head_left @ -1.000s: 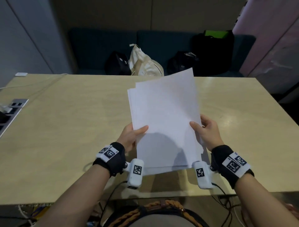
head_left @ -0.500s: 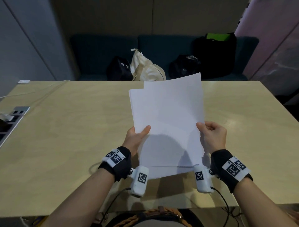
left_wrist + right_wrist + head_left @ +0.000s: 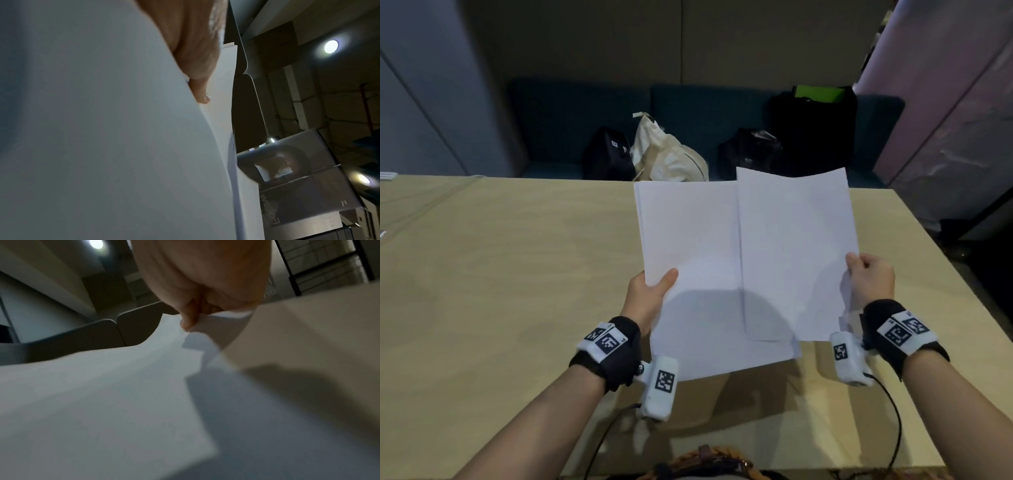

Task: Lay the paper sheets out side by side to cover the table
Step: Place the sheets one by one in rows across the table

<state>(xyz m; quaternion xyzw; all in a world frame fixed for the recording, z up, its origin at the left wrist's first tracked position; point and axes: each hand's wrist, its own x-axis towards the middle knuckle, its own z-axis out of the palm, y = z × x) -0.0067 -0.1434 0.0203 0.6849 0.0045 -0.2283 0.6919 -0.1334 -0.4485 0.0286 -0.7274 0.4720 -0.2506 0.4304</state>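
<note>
Left fingers: left hand (image 3: 645, 301) grips the paper stack (image 3: 688, 260) at its left edge, thumb (image 3: 666, 279) on top, other fingers hidden beneath.
Right fingers: right hand (image 3: 871, 279) pinches the right edge of a single sheet (image 3: 796, 246), which overlaps the stack's right side.
Paper position: held above the wooden table (image 3: 500, 274), not touching it.
Hard to see: both wrist views are blurred.
Beyond the table: dark bags (image 3: 607, 159) and a cream tote (image 3: 667, 157) on a bench (image 3: 558, 113).

Head looks down; wrists look up, close; all share paper (image 3: 739, 267).
</note>
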